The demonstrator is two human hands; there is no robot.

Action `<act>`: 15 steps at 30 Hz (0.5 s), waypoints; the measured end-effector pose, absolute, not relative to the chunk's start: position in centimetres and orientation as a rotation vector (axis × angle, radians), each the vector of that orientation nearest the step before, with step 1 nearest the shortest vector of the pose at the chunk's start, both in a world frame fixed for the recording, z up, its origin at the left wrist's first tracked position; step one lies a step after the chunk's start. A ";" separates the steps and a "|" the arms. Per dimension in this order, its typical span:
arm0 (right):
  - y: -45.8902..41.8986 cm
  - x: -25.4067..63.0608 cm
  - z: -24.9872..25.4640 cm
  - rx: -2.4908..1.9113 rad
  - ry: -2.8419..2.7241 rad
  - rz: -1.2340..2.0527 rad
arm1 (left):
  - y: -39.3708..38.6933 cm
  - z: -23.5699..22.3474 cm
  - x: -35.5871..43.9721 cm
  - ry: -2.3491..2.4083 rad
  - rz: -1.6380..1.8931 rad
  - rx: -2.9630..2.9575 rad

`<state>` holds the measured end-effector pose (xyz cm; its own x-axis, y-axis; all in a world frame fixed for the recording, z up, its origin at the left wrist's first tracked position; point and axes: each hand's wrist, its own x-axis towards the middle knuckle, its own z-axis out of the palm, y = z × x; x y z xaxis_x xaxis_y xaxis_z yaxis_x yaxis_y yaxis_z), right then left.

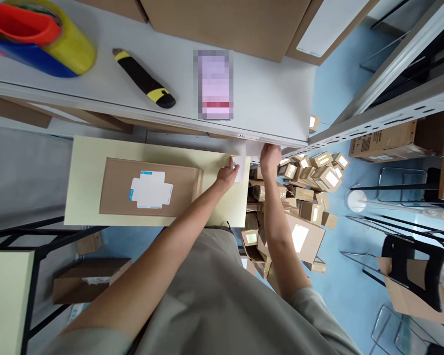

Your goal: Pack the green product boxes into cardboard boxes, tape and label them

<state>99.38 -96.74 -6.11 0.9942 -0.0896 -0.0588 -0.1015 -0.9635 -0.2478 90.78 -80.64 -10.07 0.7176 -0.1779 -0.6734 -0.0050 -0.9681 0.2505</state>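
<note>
My left hand is over the right end of a pale yellow board. Its index finger is stretched out onto a small white paper slip, with the thumb apart. Just to the right, my right hand is closed beside the shelf's front edge, its fingertips partly hidden. Whitish material shows against that hand, but what it grips cannot be made out. Left of my hands, a flat brown cardboard box lies on the board. On the box is a white cross-shaped label sheet with blue patches.
Above the board, a grey shelf carries a phone, a black-and-yellow utility knife, a tape dispenser and large cartons. Many small boxes are heaped on the floor at right. A metal upright stands beside the shelf.
</note>
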 end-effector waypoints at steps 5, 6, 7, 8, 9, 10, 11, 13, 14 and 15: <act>-96.4 91.8 -4.0 -2.457 0.497 -0.381 | -80.7 -8.6 91.2 -0.020 -0.924 2.557; -95.9 90.1 -3.5 -2.377 0.496 -0.400 | -80.5 -8.1 91.1 0.027 -0.863 2.473; -95.4 88.3 -3.1 -2.290 0.495 -0.402 | -80.2 -7.4 90.8 0.064 -0.815 2.384; -94.9 86.7 -2.6 -2.198 0.494 -0.389 | -79.6 -6.5 90.3 0.092 -0.784 2.278; -94.5 85.3 -2.2 -2.110 0.497 -0.372 | -78.8 -5.6 89.6 0.113 -0.769 2.151; -94.2 84.0 -1.8 -2.032 0.506 -0.356 | -77.8 -4.5 88.5 0.125 -0.760 2.018; -94.0 82.9 -1.3 -1.972 0.520 -0.343 | -76.6 -3.3 87.2 0.132 -0.747 1.875; -93.8 81.2 -0.4 -1.913 0.549 -0.314 | -74.0 -0.6 84.2 0.155 -0.684 1.608; -93.8 80.7 0.1 -1.903 0.557 -0.294 | -72.6 0.7 82.5 0.164 -0.651 1.546; -93.7 80.3 0.6 -1.900 0.555 -0.264 | -71.2 2.0 81.0 0.166 -0.641 1.515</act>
